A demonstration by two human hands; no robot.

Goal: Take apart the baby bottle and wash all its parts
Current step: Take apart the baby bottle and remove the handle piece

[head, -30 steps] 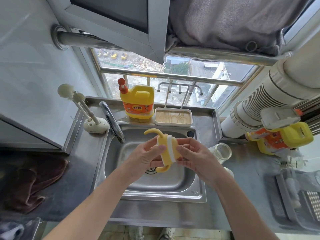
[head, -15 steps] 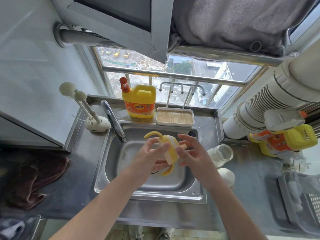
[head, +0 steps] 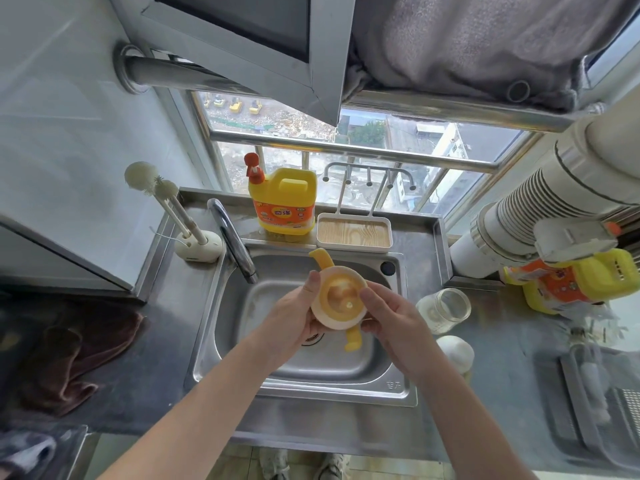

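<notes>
Over the steel sink point(head: 398, 386) both hands hold the baby bottle's yellow collar with two curved handles point(head: 339, 299). Its open underside faces me, showing the pale nipple inside. My left hand point(head: 294, 320) grips the collar's left rim, thumb on top. My right hand point(head: 391, 320) grips the right rim. The clear bottle body point(head: 445, 310) lies on its side on the counter to the right of the sink. A white domed cap point(head: 455, 353) stands just in front of it.
The faucet point(head: 233, 237) arches over the sink's back left. Behind the sink stand a yellow detergent jug point(head: 284, 202), a white drying rack with wooden base point(head: 353, 233), and bottle brushes in a holder point(head: 194, 237). A brown cloth point(head: 76, 351) lies left; a second detergent jug point(head: 571, 282) and grey tray point(head: 606, 410) right.
The collar was side-on between my hands; it has been turned so its open underside now faces me. Both hands shifted their grip around its rim.
</notes>
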